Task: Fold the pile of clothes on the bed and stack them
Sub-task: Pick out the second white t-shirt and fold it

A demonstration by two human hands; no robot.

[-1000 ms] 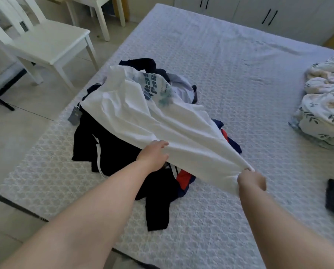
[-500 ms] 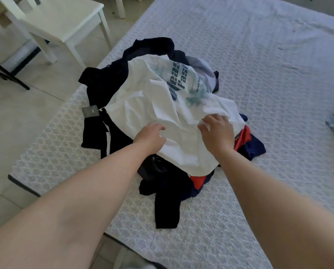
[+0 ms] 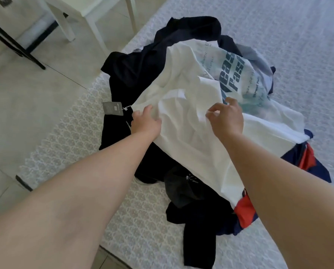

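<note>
Head view: left hand [image 3: 145, 123] pinches the white T-shirt [image 3: 191, 133] atop the clothes pile [image 3: 143, 74] on the bed [image 3: 298, 45]; right hand [image 3: 227, 118] hovers loosely curled, holding nothing. Step looks like picking the first garment; next needs right-hand grip, lift clear. Hang tag [image 3: 113, 108], dark garments beneath may snag.

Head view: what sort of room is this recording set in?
Most likely a bedroom at home. A bed with a patterned white cover fills most of the view, a pile of clothes lies on it under the hands, and white chair legs stand on the tiled floor beside it.
</note>
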